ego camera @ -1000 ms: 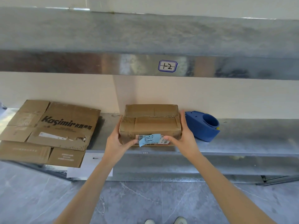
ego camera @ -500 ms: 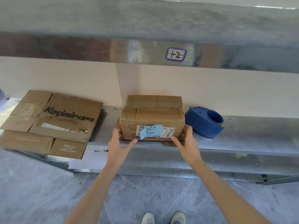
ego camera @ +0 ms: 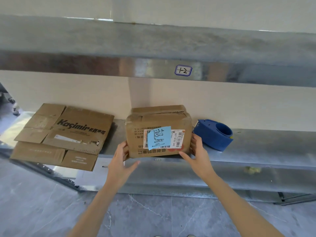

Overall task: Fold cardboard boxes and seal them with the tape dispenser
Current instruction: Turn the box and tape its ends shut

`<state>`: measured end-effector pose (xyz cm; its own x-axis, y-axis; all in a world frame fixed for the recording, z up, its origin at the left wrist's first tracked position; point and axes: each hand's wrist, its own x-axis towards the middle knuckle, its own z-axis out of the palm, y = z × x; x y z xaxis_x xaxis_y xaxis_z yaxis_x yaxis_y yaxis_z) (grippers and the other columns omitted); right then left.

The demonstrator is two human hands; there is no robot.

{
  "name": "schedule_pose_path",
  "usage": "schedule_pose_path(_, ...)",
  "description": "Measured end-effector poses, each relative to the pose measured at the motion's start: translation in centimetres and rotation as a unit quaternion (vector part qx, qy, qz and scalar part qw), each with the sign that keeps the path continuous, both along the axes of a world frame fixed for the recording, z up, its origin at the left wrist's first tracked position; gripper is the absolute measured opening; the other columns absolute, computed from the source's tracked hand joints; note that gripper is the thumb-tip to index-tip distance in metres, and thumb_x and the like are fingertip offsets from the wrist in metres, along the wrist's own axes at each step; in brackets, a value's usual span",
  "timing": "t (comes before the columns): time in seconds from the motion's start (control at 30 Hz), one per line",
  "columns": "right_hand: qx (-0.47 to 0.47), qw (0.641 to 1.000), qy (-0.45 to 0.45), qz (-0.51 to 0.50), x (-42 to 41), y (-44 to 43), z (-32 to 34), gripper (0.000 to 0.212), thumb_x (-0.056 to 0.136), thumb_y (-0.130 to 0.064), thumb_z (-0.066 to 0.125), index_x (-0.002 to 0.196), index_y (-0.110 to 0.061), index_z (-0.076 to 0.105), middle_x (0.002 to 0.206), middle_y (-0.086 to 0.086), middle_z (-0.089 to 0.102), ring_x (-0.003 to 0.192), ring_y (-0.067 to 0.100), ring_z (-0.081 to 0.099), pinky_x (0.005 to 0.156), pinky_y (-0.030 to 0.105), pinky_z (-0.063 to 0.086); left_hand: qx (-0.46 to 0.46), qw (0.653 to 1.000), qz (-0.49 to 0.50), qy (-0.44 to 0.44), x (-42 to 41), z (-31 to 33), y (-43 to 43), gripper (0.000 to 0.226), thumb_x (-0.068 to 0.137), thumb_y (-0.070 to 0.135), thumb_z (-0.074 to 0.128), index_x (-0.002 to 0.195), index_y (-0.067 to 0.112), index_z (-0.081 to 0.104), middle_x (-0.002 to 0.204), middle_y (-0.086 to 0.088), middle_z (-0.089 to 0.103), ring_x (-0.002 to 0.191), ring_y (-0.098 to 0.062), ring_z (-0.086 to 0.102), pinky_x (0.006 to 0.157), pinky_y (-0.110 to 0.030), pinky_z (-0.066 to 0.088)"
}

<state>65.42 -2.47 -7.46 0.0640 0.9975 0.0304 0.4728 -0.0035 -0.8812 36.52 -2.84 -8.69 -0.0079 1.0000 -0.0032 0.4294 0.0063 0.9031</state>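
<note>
A small brown cardboard box (ego camera: 159, 121) stands on the metal shelf (ego camera: 266, 146), tipped so its labelled face with a blue sticky note (ego camera: 159, 138) points at me. My left hand (ego camera: 119, 161) grips its lower left corner, fingers behind the edge, thumb spread below. My right hand (ego camera: 199, 154) holds the lower right corner, fingers along the side and thumb under the front edge. The blue tape dispenser (ego camera: 213, 134) sits on the shelf just right of the box, close to my right hand's fingers.
A flattened Kasimir cardboard box (ego camera: 65, 134) lies on the shelf's left part and overhangs its front edge. An upper shelf (ego camera: 153, 48) with a "1-2" tag runs overhead. A lower shelf (ego camera: 222, 178) sits beneath, above a grey tiled floor.
The box has tipped toward me, so the labelled face now shows more fully. Both hands slid down from its sides to its lower corners.
</note>
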Motion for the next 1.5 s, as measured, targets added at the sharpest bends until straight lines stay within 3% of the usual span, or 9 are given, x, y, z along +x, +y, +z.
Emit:
schedule_pose_path(0.17,-0.004,1.0,0.001,-0.011,0.1,-0.8,0.1,0.077,0.083,-0.008,0.077,0.137,-0.034,0.03,0.131,-0.018,0.055,0.12,-0.003,0.055,0.102,0.034,0.051,-0.005,1.0,-0.018,-0.002,0.1,-0.6,-0.8,0.082,0.08,0.018,0.083,0.142,0.037,0.034,0.138,0.014,0.055,0.123,-0.006,0.057,0.106,-0.039,0.048)
schedule_pose_path(0.33,0.001,1.0,-0.014,-0.013,0.0,-0.3,1.9,0.072,0.081,-0.024,0.08,0.136,-0.03,0.034,0.123,-0.023,0.056,0.114,-0.004,0.057,0.096,0.025,0.05,0.009,0.999,-0.023,-0.025,-0.5,1.3,0.1,0.087,0.079,0.01,0.081,0.145,0.043,0.035,0.137,0.014,0.047,0.122,-0.001,0.054,0.105,-0.031,0.046)
schedule_pose_path(0.6,-0.026,0.999,0.025,-0.035,-0.9,0.4,5.1,0.06,0.082,-0.033,0.078,0.126,-0.04,0.038,0.112,-0.03,0.051,0.103,-0.012,0.052,0.086,0.011,0.044,0.009,0.994,0.025,-0.108,-1.2,4.0,0.4,0.079,0.075,0.01,0.086,0.134,0.044,0.045,0.135,0.015,0.056,0.13,-0.008,0.05,0.111,-0.047,0.042)
schedule_pose_path(0.7,-0.033,0.999,0.025,-0.034,-0.9,0.5,5.6,0.062,0.082,-0.032,0.079,0.131,-0.034,0.041,0.119,-0.022,0.055,0.113,-0.001,0.053,0.095,0.02,0.046,-0.006,0.991,0.035,-0.126,-1.2,4.6,0.6,0.08,0.071,0.027,0.087,0.138,0.038,0.045,0.13,0.011,0.059,0.122,-0.021,0.057,0.102,-0.056,0.047)
schedule_pose_path(0.9,-0.057,0.997,-0.022,-0.039,-1.5,0.8,6.6,0.074,0.081,-0.03,0.08,0.141,-0.022,0.037,0.133,0.0,0.057,0.117,0.015,0.055,0.098,0.031,0.047,0.0,0.994,0.027,-0.102,-0.5,5.8,1.4,0.073,0.082,0.013,0.08,0.142,0.025,0.039,0.131,0.007,0.057,0.123,-0.014,0.052,0.109,-0.044,0.044)
schedule_pose_path(1.03,-0.034,0.99,-0.097,-0.1,-1.8,1.3,7.3,0.062,0.082,-0.037,0.078,0.132,-0.017,0.047,0.123,0.002,0.063,0.117,0.025,0.058,0.098,0.041,0.049,-0.006,0.998,-0.005,-0.061,-0.4,6.0,1.7,0.084,0.079,0.01,0.082,0.147,0.02,0.034,0.138,0.002,0.053,0.129,-0.018,0.049,0.111,-0.045,0.041)
schedule_pose_path(1.2,-0.022,0.989,-0.084,-0.118,-1.9,1.5,8.2,0.042,0.087,-0.046,0.069,0.117,-0.019,0.057,0.098,-0.007,0.062,0.102,0.021,0.063,0.088,0.038,0.052,-0.021,0.998,-0.024,-0.056,-1.0,5.7,1.4,0.094,0.074,0.012,0.086,0.15,0.022,0.031,0.139,0.006,0.053,0.129,-0.014,0.05,0.112,-0.045,0.04)
schedule_pose_path(1.37,-0.028,0.983,-0.079,-0.165,-2.4,1.6,8.1,0.04,0.087,-0.06,0.06,0.106,-0.026,0.056,0.094,-0.006,0.061,0.097,0.023,0.062,0.088,0.044,0.052,-0.025,0.996,-0.053,-0.061,-1.2,5.6,0.8,0.115,0.059,0.042,0.088,0.153,0.03,0.023,0.149,0.007,0.045,0.14,-0.016,0.042,0.111,-0.05,0.041)
schedule_pose_path(1.5,-0.02,0.978,-0.07,-0.194,-2.9,1.5,8.4,0.041,0.087,-0.064,0.057,0.092,-0.024,0.053,0.081,-0.009,0.057,0.087,0.02,0.059,0.078,0.035,0.045,-0.018,0.995,-0.076,-0.063,-0.8,6.1,0.2,0.111,0.072,0.009,0.088,0.151,0.043,0.018,0.148,0.032,0.029,0.143,-0.009,0.031,0.114,-0.044,0.038)
